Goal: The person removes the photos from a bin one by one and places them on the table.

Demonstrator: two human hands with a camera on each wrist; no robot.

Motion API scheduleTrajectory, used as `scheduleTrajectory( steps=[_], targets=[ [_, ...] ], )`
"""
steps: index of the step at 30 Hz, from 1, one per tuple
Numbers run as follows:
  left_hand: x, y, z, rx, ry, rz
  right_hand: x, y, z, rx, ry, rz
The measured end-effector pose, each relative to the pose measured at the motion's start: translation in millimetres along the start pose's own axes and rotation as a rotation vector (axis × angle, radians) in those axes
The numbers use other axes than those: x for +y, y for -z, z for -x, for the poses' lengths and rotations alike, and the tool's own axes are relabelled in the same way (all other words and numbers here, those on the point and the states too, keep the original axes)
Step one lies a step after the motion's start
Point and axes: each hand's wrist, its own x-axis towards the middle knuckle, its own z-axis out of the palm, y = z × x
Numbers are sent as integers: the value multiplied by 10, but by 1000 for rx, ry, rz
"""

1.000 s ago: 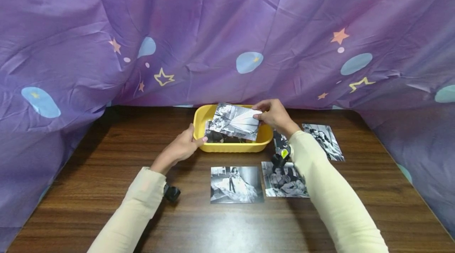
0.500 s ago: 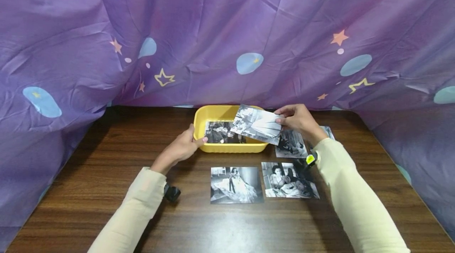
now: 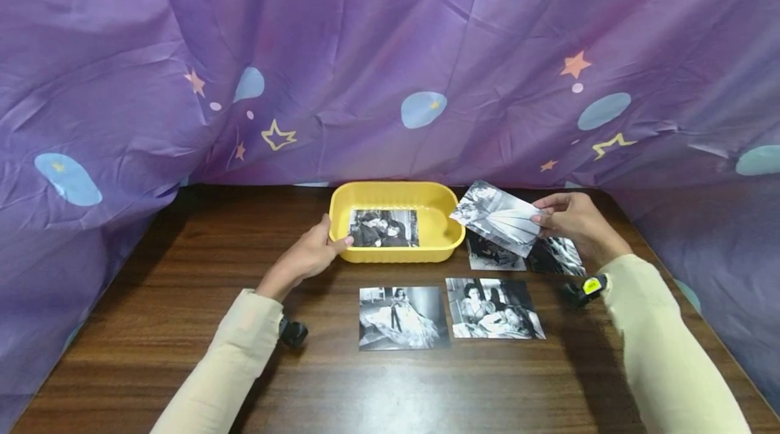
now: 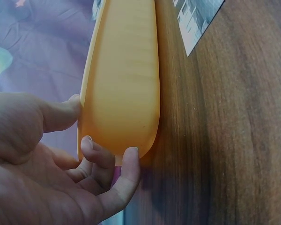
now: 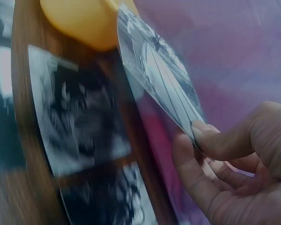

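My right hand pinches a black-and-white photo by its right edge between thumb and fingers. In the head view the photo is tilted, to the right of the yellow tray, and overlaps two photos lying on the table. The right wrist view shows the thumb on the face of the held photo. My left hand grips the tray's left end, thumb over the rim and fingers against the outer wall. Inside the tray, toward its left side, lies another black-and-white photo.
On the brown wooden table, one photo and another photo lie in front of the tray. Partly covered photos, one beside another, lie behind them. A purple curtain hangs along the back.
My right hand has carried the pinched photo from above the tray rightward, out past its right end, uncovering the photo inside. The left hand stays on the tray.
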Motion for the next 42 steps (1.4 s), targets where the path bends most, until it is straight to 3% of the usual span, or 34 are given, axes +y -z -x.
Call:
scheduleTrajectory(
  steps=[9,16,22,31,35,42],
  targets=[
    [-2,7,12,3,-22,2,327,403,191,30,-73,-28],
    [5,4,19,4,-28,7,649,704,289,29,-84,-372],
    [-2,-2,8,4,-37,14,841,819,401,82,-87,-528],
    [1,2,14,-3,-15,24,1027,912,502,290,-182,-564],
    [1,6,12,-2,-20,33,1094,964,534,312,-253,-516],
    [-11,2,12,-4,-3,17,1116,953,654,337,-270,-611]
  ],
)
